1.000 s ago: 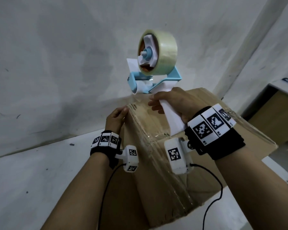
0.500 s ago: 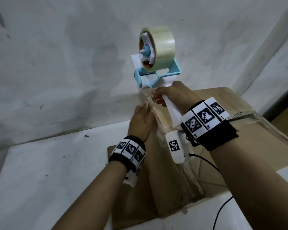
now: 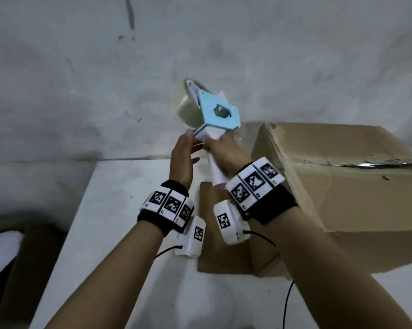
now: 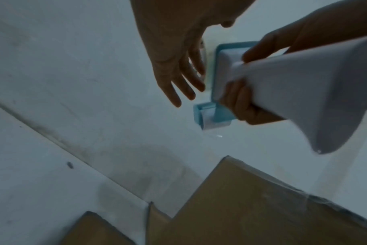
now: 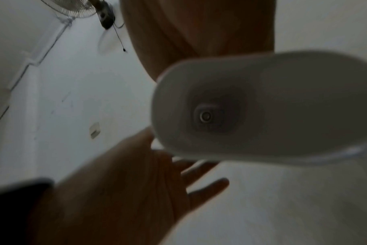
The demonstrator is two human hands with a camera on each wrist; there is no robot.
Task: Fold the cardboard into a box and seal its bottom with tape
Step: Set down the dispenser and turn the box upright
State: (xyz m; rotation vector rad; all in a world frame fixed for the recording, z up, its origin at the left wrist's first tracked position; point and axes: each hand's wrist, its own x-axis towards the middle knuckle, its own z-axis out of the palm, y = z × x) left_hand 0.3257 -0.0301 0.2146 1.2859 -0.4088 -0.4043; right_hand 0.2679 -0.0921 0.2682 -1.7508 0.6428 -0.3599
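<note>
Reaching up beside the tape dispenser, the left hand [image 3: 181,160] is held with its fingers straight and slightly spread, gripping nothing; the left-wrist view shows those fingers [image 4: 179,77] fanned just short of the dispenser's blue frame, and whether a fingertip touches it cannot be told. Below that hand lies the white table [image 3: 119,233], and a loose cardboard flap [image 3: 224,262] lies flat on it under both wrists.

Just right of the left hand, the tape dispenser [image 3: 218,115] is raised above the table against the grey wall [image 3: 81,79]. Its blue frame faces the head camera, and the roll of clear tape [image 3: 188,110] sits on the frame's far left side, above the left hand's fingertips.

The right hand [image 3: 224,150] is wrapped around the dispenser's white handle [image 4: 304,92], fingers curled under it and thumb over the top, as the left-wrist view shows. In the right-wrist view the butt of that handle [image 5: 262,107] fills the frame, blurred, with the open left palm [image 5: 126,190] below it.

To the right of the right hand, and apart from it, stands the cardboard box [image 3: 342,186] on the table, folded into shape. A strip of clear tape [image 3: 366,165] runs along the seam of its upward face, glinting toward the right edge. Neither hand touches the box.
</note>
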